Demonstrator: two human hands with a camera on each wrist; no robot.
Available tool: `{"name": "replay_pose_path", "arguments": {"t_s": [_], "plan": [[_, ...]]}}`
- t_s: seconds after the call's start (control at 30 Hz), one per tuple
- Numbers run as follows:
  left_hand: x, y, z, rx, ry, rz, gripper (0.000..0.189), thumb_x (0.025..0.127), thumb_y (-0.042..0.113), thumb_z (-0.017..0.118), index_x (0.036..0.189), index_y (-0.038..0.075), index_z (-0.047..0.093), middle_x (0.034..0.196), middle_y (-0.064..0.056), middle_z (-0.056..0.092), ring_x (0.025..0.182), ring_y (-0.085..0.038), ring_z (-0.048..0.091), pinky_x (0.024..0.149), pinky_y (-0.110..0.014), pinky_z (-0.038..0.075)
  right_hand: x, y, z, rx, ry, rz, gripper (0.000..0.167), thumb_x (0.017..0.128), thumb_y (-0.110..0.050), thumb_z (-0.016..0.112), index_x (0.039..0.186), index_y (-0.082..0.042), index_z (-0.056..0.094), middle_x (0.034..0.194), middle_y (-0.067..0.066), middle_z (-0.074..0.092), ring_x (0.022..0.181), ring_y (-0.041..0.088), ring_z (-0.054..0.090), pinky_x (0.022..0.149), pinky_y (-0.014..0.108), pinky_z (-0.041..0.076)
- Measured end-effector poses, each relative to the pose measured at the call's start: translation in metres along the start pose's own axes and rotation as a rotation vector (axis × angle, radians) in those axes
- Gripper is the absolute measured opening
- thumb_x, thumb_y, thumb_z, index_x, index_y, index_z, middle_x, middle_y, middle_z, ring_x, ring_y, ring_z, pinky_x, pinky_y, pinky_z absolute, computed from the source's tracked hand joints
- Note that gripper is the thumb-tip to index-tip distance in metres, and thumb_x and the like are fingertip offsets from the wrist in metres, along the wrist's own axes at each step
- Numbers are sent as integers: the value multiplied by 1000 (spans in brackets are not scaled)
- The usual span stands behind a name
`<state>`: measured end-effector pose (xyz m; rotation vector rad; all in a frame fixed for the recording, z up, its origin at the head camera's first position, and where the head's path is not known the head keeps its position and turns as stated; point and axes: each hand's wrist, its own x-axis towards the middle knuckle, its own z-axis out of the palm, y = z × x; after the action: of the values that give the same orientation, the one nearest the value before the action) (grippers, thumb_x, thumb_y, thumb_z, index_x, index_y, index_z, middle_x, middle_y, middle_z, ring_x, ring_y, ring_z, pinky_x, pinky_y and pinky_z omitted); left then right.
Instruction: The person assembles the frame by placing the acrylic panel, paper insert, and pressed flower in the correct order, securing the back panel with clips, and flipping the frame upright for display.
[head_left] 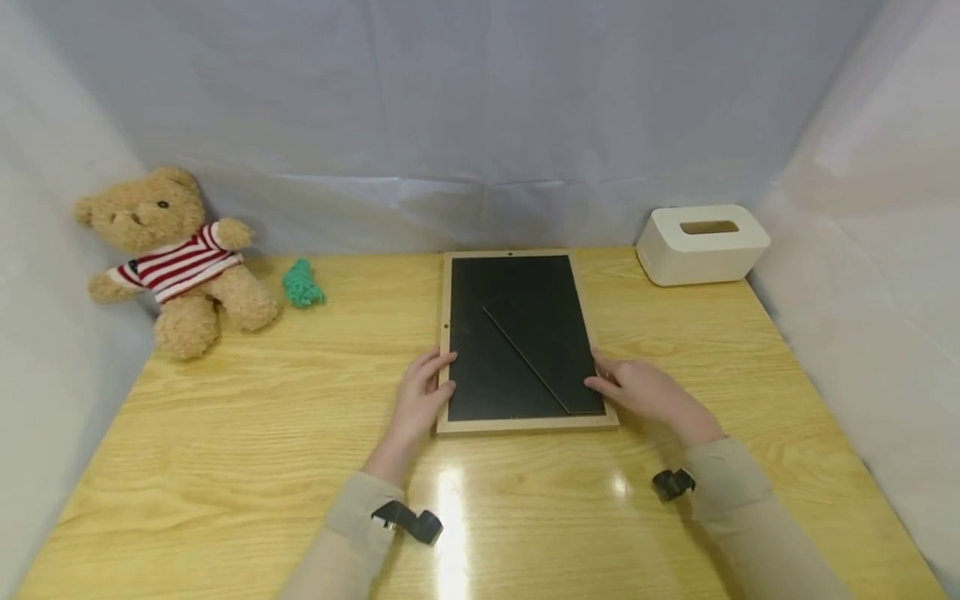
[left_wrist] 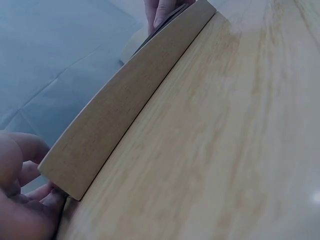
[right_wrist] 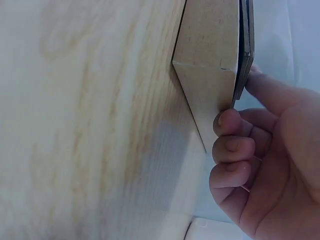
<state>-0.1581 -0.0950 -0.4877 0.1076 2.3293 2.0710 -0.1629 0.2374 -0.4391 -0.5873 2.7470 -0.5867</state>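
A wooden picture frame [head_left: 525, 425] lies back side up on the table, its black backing board [head_left: 480, 358] showing. A slanted black stand leg [head_left: 551, 358] lies folded against that board. My left hand [head_left: 420, 396] holds the frame's left edge near the front, thumb and a finger over the rim. At the opposite edge, my right hand [head_left: 645, 387] grips the frame. In the right wrist view its curled fingertips [right_wrist: 232, 150] press the side of the frame [right_wrist: 205, 45], with the thumb on the back. The left wrist view shows the frame's front side [left_wrist: 125, 105] close along the tabletop.
A teddy bear [head_left: 183, 267] in a striped shirt sits at the back left, with a crumpled green clump [head_left: 302, 283] beside it. A white tissue box [head_left: 701, 250] stands at the back right. Pale curtains [head_left: 480, 125] enclose the wooden table [head_left: 262, 433].
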Motion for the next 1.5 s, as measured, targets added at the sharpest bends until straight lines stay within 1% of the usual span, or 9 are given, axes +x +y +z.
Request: {"name": "replay_pose_path", "arguments": {"t_s": [0.13,0.4,0.53,0.63,0.77,0.87,1.03,1.3,1.5], "plan": [[-1,3,-1,101,-53,-13,49,86,-2,64,134,-1,51,150,-19,23,138,-34,24,113,-40,24,1,1,1,-6,23,-4,67,97,-37,53,146,3,31,74,-3,53,51,9,39,52,27,38],[-3,5,-1,110,-90,-44,58,85,1,70,138,3,47,152,-17,16,140,-32,19,114,-38,20,4,3,4,-58,61,-17,68,95,-40,54,146,1,34,84,6,64,52,10,45,53,30,44],[-3,6,-2,110,-86,-33,56,85,1,69,138,2,48,151,-18,16,140,-33,19,114,-40,20,3,8,3,34,12,-43,70,98,-44,48,148,1,27,126,24,57,87,23,65,78,42,52],[-3,6,-3,116,-89,-36,55,86,2,69,137,3,48,151,-17,17,140,-31,20,114,-39,20,2,16,2,157,-58,-51,73,98,-46,45,151,-3,19,142,23,40,116,31,55,97,48,44],[-3,5,-3,113,-91,-31,54,87,3,68,137,3,49,151,-17,19,140,-31,21,114,-39,21,0,25,-2,280,-146,-69,81,95,-44,55,153,-7,12,105,15,63,85,22,60,76,34,49],[-4,5,-3,112,-85,-28,53,87,3,69,137,3,49,150,-16,20,139,-31,23,114,-39,22,-2,27,-6,333,-190,-97,93,87,-39,68,153,-8,9,77,1,52,64,14,45,59,27,40],[-3,5,-3,108,-79,-41,54,87,4,68,138,5,49,151,-15,21,139,-29,23,113,-36,23,-4,27,-7,320,-185,-127,106,79,-41,77,153,-7,9,78,-1,56,67,13,51,60,26,45],[0,4,-3,17,-63,-35,59,85,0,70,139,1,46,149,-18,26,140,-28,22,112,-32,23,-6,21,-6,257,-140,-127,101,81,-45,74,152,-6,14,72,-5,56,61,10,50,57,26,44],[0,4,-2,30,-47,-51,58,83,-1,71,137,3,49,147,-16,29,140,-26,25,111,-29,26,-5,22,-5,230,-139,-120,100,82,-44,72,152,-3,14,73,-5,55,63,10,48,59,26,43]]}}
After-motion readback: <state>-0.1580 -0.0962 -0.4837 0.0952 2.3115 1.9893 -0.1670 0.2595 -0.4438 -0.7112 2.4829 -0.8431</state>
